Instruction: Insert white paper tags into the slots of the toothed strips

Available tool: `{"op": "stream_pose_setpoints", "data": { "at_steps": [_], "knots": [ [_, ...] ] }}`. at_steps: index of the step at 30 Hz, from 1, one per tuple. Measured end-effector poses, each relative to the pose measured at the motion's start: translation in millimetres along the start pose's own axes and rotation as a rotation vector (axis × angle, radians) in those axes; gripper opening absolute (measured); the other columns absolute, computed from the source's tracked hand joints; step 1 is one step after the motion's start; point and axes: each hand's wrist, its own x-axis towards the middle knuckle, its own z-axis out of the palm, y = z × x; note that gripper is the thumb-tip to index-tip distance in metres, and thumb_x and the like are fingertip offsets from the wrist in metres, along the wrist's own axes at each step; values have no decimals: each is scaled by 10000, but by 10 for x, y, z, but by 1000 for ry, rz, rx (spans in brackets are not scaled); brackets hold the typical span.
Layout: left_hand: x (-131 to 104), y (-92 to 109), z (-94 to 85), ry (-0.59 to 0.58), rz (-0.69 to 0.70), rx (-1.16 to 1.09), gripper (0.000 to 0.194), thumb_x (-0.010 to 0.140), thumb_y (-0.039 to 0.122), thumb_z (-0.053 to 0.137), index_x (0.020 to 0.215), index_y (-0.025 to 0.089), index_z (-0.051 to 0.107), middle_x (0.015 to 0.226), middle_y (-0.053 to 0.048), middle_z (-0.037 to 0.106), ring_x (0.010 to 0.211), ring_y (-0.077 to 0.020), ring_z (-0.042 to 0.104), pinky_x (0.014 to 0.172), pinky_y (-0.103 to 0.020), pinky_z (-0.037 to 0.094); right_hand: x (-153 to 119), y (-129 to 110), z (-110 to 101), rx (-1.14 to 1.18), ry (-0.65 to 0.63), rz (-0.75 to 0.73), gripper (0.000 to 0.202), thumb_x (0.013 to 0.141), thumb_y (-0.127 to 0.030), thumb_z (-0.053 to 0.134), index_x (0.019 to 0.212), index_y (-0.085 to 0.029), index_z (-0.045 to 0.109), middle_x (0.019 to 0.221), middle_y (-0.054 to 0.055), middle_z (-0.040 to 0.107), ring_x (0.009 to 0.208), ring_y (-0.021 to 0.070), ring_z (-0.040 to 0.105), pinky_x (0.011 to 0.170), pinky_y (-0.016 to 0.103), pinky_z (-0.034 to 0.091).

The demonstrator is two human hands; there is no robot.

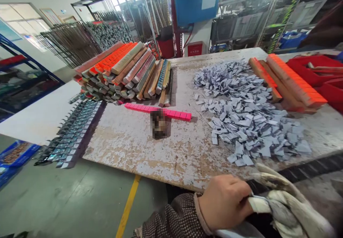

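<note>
My left hand, bare below a dark checked sleeve, is closed at the table's front edge. Its fingers pinch a pale fabric end of a soiled white work glove. The glove appears to be on my right hand, which is blurred at the lower right; its own fingers are hidden by the fabric. Beyond both hands lies a large heap of small grey-white flat pieces. A pink segmented strip lies across the table, with a pixelated dark object touching its near side.
A stack of wooden bars and coloured strips stands at the back left. Rows of metal clip-like parts sit at the left edge. Orange-topped bars and red bins are at the right. The worn white table ends above green floor.
</note>
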Motion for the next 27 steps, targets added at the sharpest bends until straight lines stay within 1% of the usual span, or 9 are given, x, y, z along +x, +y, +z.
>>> {"op": "stream_pose_setpoints", "data": {
  "at_steps": [4,6,8,10,13,16,21,24,27],
  "knots": [
    [-93,7,-72,-73,166,-85,394,1042,402,480,703,201,494,669,-7,595,629,-127,541,641,-250,436,-27,-147,65,-41,-53,5,226,998,-311,529,1186,-331,653,1071,61,739,860,268,753,606,331,668],
    [-147,-32,-108,-39,139,-80,326,1037,354,476,759,198,546,698,-14,612,664,-147,558,673,-269,455,-10,-175,31,-96,-74,22,226,999,-279,530,1179,-309,663,1161,72,725,953,261,748,686,322,673],
    [-198,-94,-134,33,27,-12,210,991,383,562,934,189,620,824,-50,667,780,-201,598,731,-322,496,32,-160,-30,-151,-77,29,198,994,-231,535,1129,-267,677,1302,100,670,1106,262,708,818,334,657],
    [-238,-157,-142,70,-107,78,327,913,423,683,1108,168,620,991,-99,689,910,-265,608,799,-405,535,86,-118,-80,-215,-31,-19,128,977,-179,545,992,-234,659,1351,122,634,1226,274,646,900,365,626],
    [-272,-206,-95,-18,-203,136,373,854,391,777,1111,168,622,1038,-99,683,955,-289,608,834,-460,560,140,-70,-76,-348,13,-136,136,950,-143,566,841,-224,578,1238,118,675,1280,294,601,948,423,595],
    [-273,-207,22,-70,-210,91,350,828,329,822,1076,178,628,1008,-73,682,951,-273,622,833,-433,574,129,-77,-11,-421,-30,-209,106,933,-133,584,867,-215,597,1158,103,698,1276,312,600,1017,501,553],
    [-223,-199,222,-37,-203,13,510,814,220,824,1233,154,543,1089,-95,675,996,-276,625,872,-440,575,70,-110,1,-440,-26,-202,95,937,-126,583,962,-210,620,1158,107,689,1263,306,604,1043,523,532],
    [-206,-183,239,-57,-164,-42,551,801,178,805,1265,149,508,1100,-95,669,995,-271,619,873,-428,568,63,-136,-27,-433,-38,-174,88,946,-130,570,935,-211,602,1160,115,679,1269,310,594,1025,520,541],
    [-242,-157,166,-83,-134,-9,582,787,201,803,1286,157,506,1142,-102,657,1039,-289,591,898,-449,539,46,-172,-14,-436,-45,-183,102,934,-114,566,949,-206,607,1140,112,676,1254,313,601,1021,535,537]
  ]
}}
